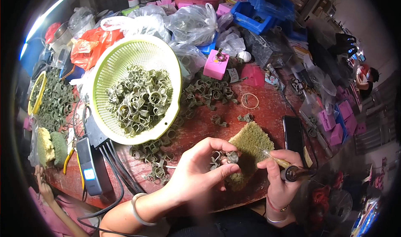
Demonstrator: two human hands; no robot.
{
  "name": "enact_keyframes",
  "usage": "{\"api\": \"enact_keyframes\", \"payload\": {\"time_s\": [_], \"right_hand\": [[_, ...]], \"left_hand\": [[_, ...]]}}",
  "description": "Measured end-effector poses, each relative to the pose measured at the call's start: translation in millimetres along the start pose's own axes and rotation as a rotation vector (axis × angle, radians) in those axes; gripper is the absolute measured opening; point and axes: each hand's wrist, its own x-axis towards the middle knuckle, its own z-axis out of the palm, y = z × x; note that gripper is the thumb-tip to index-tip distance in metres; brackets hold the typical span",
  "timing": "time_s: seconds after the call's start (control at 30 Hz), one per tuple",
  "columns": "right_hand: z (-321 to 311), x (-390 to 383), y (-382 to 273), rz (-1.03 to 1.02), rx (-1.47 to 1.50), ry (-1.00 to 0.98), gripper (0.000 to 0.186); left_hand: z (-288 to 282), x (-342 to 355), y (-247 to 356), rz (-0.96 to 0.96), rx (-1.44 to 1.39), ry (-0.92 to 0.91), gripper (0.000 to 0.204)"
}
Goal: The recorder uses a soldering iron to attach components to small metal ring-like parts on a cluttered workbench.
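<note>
My left hand (pixel 196 170) is closed, pinching a small grey-green ring (pixel 232 157) between thumb and fingers. A second ring-like piece shows just behind the fingertips, partly hidden. My right hand (pixel 279 182) grips a pen-like tool (pixel 291 173) with a dark end, a yellowish wrapped grip and a thin tip pointing toward the ring. Between the tip and the ring there is a visible gap. Under both hands lies a rough yellow-green sponge (pixel 250 139), its lower part shaded and partly covered by my left hand.
A tilted yellow-green basket (pixel 177 107) holds many similar rings, with loose rings (pixel 211 91) around it. A phone (pixel 293 132) lies right of the sponge. A grey power box (pixel 90 170) with cables stands left. A pink block (pixel 215 64) stands behind. Another person's arm (pixel 52 197) shows lower left.
</note>
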Motion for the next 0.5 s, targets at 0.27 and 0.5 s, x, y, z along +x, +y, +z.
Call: {"api": "enact_keyframes", "payload": {"time_s": [0.27, 0.5], "right_hand": [[-28, 4, 17, -0.047, -0.035, -0.067, 0.032], [-43, 1, 9, -0.145, -0.707, -0.162, 0.031]], "left_hand": [[-3, -2, 0, -0.017, 0.064, 0.048, 0.032], [0, -5, 1, -0.008, 0.164, 0.092, 0.033]]}}
